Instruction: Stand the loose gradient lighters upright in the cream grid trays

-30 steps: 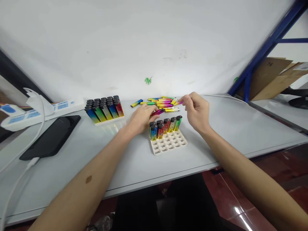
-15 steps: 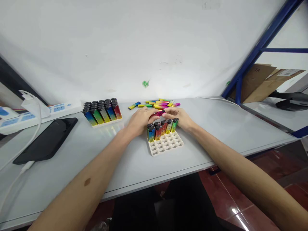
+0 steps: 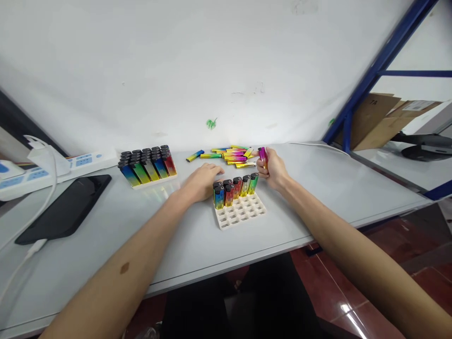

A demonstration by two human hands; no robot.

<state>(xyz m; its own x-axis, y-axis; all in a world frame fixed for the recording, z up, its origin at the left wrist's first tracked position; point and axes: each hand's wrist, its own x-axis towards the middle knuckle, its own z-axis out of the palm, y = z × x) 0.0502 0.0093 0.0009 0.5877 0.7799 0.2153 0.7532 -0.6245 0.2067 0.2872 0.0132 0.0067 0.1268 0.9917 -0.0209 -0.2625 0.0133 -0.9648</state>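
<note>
My right hand [image 3: 276, 168] is closed around a shiny lighter case [image 3: 263, 154], purple shading to yellow, held upright right of the loose pile. Whether a lighter sits inside it cannot be made out. Behind the left end of a white holder tray [image 3: 243, 215], my left hand [image 3: 204, 181] rests low with its fingers partly stretched and apart; some fingertips are hidden by the lighters. Several transparent coloured lighters [image 3: 237, 187] with black tops stand in the tray's back rows. Its front holes show bare. Beyond lies a pile of metallic cases [image 3: 236, 158] in yellow, pink, green and blue.
A second holder [image 3: 155, 181] full of cased lighters stands to the left. Farther left are a black phone [image 3: 63, 207] on a white cable and a power strip [image 3: 81, 162]. A white wall backs the table [image 3: 197, 240]; a blue frame [image 3: 374, 75] and cardboard boxes [image 3: 377, 122] are right.
My hands have parted from the reddish piece they held together above the tray. The right hand has moved right with a purple case in it; the left has lowered slightly left.
</note>
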